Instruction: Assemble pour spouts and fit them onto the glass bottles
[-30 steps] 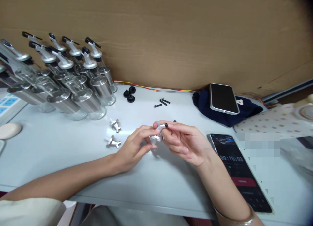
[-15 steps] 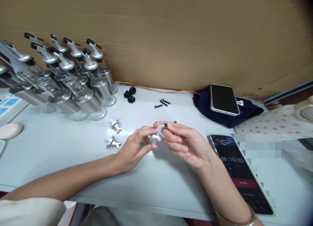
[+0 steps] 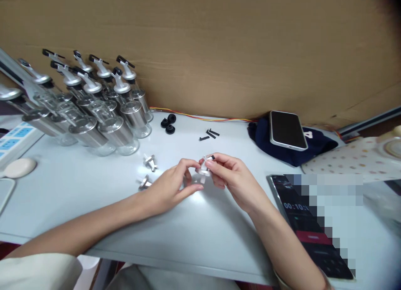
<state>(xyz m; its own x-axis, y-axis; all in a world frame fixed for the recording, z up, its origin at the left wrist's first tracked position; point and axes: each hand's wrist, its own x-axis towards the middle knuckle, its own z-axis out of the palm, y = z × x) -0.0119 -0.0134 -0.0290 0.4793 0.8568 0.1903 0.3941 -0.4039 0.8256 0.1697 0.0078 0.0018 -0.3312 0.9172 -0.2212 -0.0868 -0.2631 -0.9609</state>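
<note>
A silvery pourer spout [image 3: 203,172] with a clear stem hangs over the table between my hands. My right hand [image 3: 233,175] pinches its neck between thumb and fingers, and a small black piece [image 3: 213,157] shows at its tip. At the spout's left side, my left hand [image 3: 175,179] steadies the flange with its fingertips, its thumb close under the stem. Two more pourer spouts lie to the left: one whole [image 3: 151,162], the other [image 3: 145,182] partly behind my left hand. Beyond my hands are several small black flip caps [image 3: 211,134] and black rubber stoppers [image 3: 170,129].
Several glass-and-steel bottles [image 3: 133,114] with pourers crowd the left back. On the right, a phone showing a timer [image 3: 307,223] lies flat. Behind it a white-framed device [image 3: 288,130] rests on dark blue cloth [image 3: 260,143]. A cardboard wall [image 3: 219,52] closes the back.
My right thumb has come over the spout's neck, and my right fingers have drawn in around it. The view has shifted slightly, and my left hand now covers part of one loose spout.
</note>
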